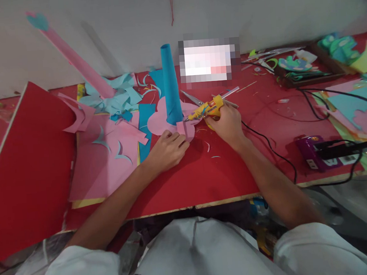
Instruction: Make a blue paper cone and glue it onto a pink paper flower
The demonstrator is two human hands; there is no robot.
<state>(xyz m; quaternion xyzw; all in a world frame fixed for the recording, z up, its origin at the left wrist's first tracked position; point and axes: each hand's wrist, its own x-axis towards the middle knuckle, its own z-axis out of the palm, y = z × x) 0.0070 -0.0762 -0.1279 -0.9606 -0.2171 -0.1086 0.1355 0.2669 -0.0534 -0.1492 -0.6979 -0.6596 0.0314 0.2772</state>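
My right hand (pixel 228 124) is wrapped round a yellow hot glue gun (pixel 208 108), with a clear glue stick (pixel 230 93) sticking out of its back. The gun's nozzle points left, close to a small pink paper strip (pixel 180 127) at the foot of a blue paper tube (pixel 171 86). The tube stands upright on a pink flower-shaped paper (pixel 157 121). My left hand (pixel 171 149) has its fingers curled at the flower's front edge, closed on the small strip. Its fingertips are partly hidden. Scissors (pixel 191 98) lie behind the gun.
Pink sheets (pixel 94 169) and light blue paper scraps (pixel 117 94) lie at left, beside a tilted red board (pixel 32 173). A pink paper tube (pixel 74 59) leans there. At right are a brown tray (pixel 317 78), black cables (pixel 270 142) and a purple power box (pixel 312 153).
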